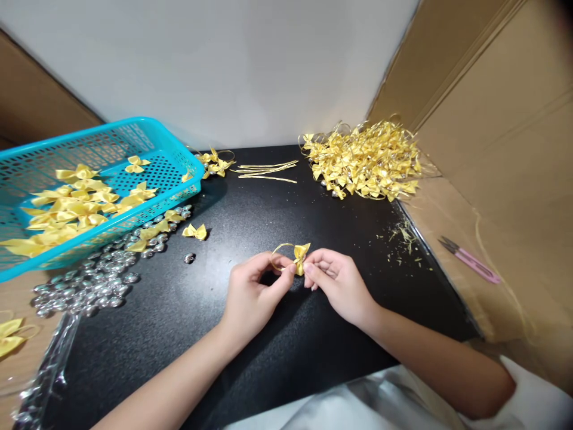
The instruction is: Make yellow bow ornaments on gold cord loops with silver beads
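Observation:
Between my hands, above the black table, is a yellow ribbon bow with a loop of gold cord on its left. My left hand pinches the cord and the bow's left side between thumb and fingers. From the other side, my right hand closes thumb and fingertips on the bow's right edge. A loose yellow bow and a single silver bead lie to the left of my hands. Several cut gold cords lie farther back. The bow's knot is partly hidden by my fingertips.
At left stands a turquoise basket holding yellow bows, with a spread of silver beads before it. A heap of corded bows fills the back right. Pink thread snips lie on cardboard at right, near cord scraps.

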